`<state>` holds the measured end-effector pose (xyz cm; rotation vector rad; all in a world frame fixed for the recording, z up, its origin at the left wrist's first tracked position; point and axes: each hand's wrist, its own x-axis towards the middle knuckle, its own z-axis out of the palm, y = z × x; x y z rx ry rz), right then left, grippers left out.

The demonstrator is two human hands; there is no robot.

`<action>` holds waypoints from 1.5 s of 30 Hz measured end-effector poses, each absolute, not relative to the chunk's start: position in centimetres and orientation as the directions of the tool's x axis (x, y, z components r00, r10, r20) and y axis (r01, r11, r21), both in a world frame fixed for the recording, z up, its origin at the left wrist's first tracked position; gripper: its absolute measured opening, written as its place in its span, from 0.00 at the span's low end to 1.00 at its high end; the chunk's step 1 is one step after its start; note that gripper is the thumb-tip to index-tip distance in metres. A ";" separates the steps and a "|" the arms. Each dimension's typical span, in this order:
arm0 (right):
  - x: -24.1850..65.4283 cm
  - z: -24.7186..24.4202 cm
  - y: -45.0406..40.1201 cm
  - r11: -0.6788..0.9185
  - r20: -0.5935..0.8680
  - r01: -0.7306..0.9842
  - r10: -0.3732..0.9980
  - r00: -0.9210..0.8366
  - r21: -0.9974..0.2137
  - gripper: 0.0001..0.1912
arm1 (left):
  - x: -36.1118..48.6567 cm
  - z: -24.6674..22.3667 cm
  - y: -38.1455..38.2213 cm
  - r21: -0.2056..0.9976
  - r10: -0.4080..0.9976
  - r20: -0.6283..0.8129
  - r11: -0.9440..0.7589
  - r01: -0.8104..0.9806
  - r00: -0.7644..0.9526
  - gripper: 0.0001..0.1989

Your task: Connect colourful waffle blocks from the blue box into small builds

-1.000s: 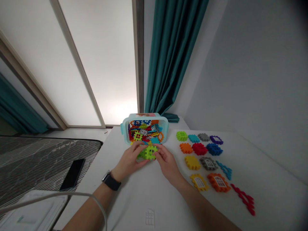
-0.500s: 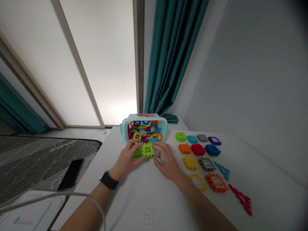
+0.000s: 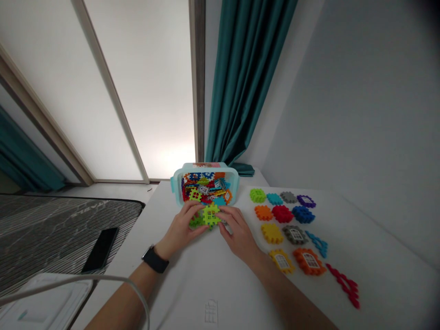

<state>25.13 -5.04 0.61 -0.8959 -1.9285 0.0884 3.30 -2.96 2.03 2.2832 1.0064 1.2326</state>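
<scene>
A lime-green square building piece (image 3: 211, 214) with a window grid stands in front of the tub, between my hands. My left hand (image 3: 179, 228) curls round its left side, thumb at the lower edge, with more green building pieces (image 3: 196, 222) partly hidden by the fingers. My right hand (image 3: 239, 232) touches the right edge with its fingertips, thumb just below. Right behind is a light-blue plastic tub (image 3: 174, 183), full of mixed building pieces (image 3: 203, 189).
Sorted stacks of building pieces lie in rows on the right, among them a red stack (image 3: 283, 213) and an orange window stack (image 3: 309, 261). A clear window insert (image 3: 211, 312) lies near the front. At lower left are a cable (image 3: 103, 277), white lid (image 3: 44, 298) and black phone (image 3: 101, 250).
The lime-green piece has turned slightly between my hands. A grey window piece seen by my right fingers before is no longer visible there. The stacks have not moved.
</scene>
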 end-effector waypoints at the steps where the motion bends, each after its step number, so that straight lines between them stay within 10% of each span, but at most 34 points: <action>1: 25.1 0.6 -5.1 0.728 0.745 0.542 0.617 -0.254 -0.419 0.15 | 3.4 2.1 -3.0 0.626 0.746 0.563 -0.666 0.405 0.356 0.21; 8: 24.8 0.7 -5.4 0.665 0.707 0.475 0.697 -0.118 -0.576 0.10 | 5.6 1.6 -3.5 0.972 0.905 0.224 -0.236 -0.013 0.361 0.21; 15: 24.1 -0.1 -4.7 0.409 0.432 0.250 0.901 0.041 -0.878 0.10 | 6.6 1.0 -3.7 0.972 0.912 -0.013 0.109 -0.210 0.411 0.21; 33: 23.3 1.9 -5.4 -0.040 0.005 -0.357 0.992 -0.124 -0.933 0.18 | 6.1 2.0 -3.7 0.910 0.915 -0.063 0.216 -0.354 0.398 0.15; 45: 24.2 1.6 -5.0 0.202 0.204 -0.049 0.978 -0.045 -0.978 0.09 | 5.9 1.9 -3.3 0.900 0.962 -0.045 0.156 -0.406 0.270 0.12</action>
